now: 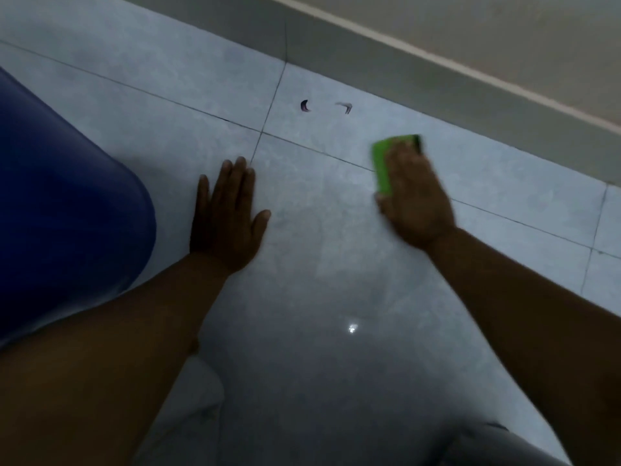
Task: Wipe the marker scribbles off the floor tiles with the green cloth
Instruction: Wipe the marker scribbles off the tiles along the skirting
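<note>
1. Left hand [225, 215] lay flat on the floor tiles [336, 264], fingers spread, holding nothing.
2. Right hand [415, 196] pressed down on the green cloth [386, 159], blurred.
3. Dark marker scribble [305, 106] and faint mark [346, 107] sat beyond the cloth, near the skirting [437, 89].
4. Best: sweep forward-left, keep firm pressure, overlap strokes.
</note>
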`<action>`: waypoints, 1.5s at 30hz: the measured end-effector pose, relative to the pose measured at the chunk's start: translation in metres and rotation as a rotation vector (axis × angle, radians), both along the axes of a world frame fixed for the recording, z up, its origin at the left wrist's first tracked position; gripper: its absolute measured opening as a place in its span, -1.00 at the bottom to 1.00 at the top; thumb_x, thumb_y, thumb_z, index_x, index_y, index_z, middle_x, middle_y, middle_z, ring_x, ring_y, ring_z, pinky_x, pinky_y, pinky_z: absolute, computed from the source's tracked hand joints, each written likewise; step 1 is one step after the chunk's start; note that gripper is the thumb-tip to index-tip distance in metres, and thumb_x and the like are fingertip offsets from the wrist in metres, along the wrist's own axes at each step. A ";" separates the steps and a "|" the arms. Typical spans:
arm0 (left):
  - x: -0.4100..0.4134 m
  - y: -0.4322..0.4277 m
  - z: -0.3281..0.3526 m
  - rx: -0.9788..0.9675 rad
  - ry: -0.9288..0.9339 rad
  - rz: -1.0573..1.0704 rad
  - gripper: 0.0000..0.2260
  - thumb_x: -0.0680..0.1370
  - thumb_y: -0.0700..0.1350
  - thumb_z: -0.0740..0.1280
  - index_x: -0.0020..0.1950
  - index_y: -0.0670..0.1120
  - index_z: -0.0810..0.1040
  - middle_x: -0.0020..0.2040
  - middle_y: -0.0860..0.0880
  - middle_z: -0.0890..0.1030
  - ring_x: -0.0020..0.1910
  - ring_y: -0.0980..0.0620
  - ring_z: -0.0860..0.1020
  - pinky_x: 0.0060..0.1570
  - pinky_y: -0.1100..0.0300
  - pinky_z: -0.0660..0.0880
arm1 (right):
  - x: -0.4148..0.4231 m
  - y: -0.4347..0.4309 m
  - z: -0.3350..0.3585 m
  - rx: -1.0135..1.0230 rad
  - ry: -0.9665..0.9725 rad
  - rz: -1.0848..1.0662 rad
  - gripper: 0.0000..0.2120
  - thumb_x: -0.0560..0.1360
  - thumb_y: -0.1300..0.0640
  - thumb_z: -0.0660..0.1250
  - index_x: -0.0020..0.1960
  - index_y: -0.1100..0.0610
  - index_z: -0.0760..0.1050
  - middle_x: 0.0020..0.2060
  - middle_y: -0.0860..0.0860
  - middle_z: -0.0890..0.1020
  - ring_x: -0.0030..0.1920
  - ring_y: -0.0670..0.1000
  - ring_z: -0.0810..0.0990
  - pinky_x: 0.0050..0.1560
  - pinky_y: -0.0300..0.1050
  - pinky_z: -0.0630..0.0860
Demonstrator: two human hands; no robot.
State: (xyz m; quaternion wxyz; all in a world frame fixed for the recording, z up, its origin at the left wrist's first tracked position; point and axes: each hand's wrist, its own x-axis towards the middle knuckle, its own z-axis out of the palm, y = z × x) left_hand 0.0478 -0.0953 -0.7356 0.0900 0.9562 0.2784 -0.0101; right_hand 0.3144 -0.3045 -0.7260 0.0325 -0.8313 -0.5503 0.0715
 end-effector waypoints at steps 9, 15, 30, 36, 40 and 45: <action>0.003 0.000 0.001 -0.020 0.011 0.037 -0.36 0.62 0.17 0.06 0.63 -0.13 0.09 0.64 -0.12 0.08 0.63 -0.12 0.04 0.56 -0.22 0.01 | -0.038 0.154 0.006 -0.055 0.087 -0.658 -0.26 0.60 -0.15 -0.01 0.57 0.31 -0.12 0.56 0.28 -0.06 0.57 0.28 -0.13 0.56 0.18 -0.17; 0.002 0.001 0.002 -0.018 0.014 0.033 -0.36 0.62 0.17 0.07 0.63 -0.13 0.10 0.64 -0.11 0.10 0.63 -0.10 0.05 0.56 -0.20 0.01 | -0.031 0.144 0.013 -0.058 0.101 0.114 -0.35 0.59 -0.08 0.04 0.57 0.23 0.03 0.57 0.20 0.09 0.57 0.21 0.02 0.55 0.18 -0.01; 0.004 0.001 0.004 -0.030 0.026 0.031 -0.36 0.62 0.17 0.07 0.62 -0.13 0.12 0.64 -0.11 0.10 0.63 -0.11 0.06 0.56 -0.21 0.03 | -0.021 0.201 0.020 -0.087 0.097 0.125 -0.43 0.64 0.15 0.06 0.59 0.15 -0.06 0.59 0.11 0.00 0.59 0.17 -0.09 0.55 0.16 -0.08; 0.001 0.000 0.002 -0.026 0.002 0.026 -0.36 0.62 0.16 0.07 0.61 -0.15 0.14 0.63 -0.13 0.12 0.62 -0.12 0.08 0.55 -0.21 0.02 | 0.026 0.151 0.023 -0.110 -0.007 0.486 -0.53 0.67 0.06 -0.16 0.53 0.02 0.23 0.53 0.15 0.26 0.50 0.32 0.21 0.47 0.18 0.18; 0.003 -0.002 0.002 -0.028 0.011 0.015 -0.36 0.62 0.16 0.08 0.62 -0.14 0.13 0.64 -0.14 0.11 0.62 -0.12 0.06 0.56 -0.21 0.02 | -0.001 0.171 0.035 -0.192 -0.012 0.101 -0.52 0.67 0.01 -0.13 0.57 0.02 0.10 0.58 0.18 0.07 0.54 0.33 0.05 0.52 0.20 0.03; 0.003 -0.001 0.005 0.003 0.064 0.048 -0.32 0.62 0.20 0.05 0.63 -0.14 0.04 0.65 -0.16 0.02 0.63 -0.15 0.00 0.58 -0.16 -0.02 | -0.055 0.230 0.041 -0.135 0.169 0.039 -0.47 0.63 0.28 0.01 0.57 -0.02 0.12 0.59 0.13 -0.01 0.56 0.30 -0.12 0.55 0.21 -0.17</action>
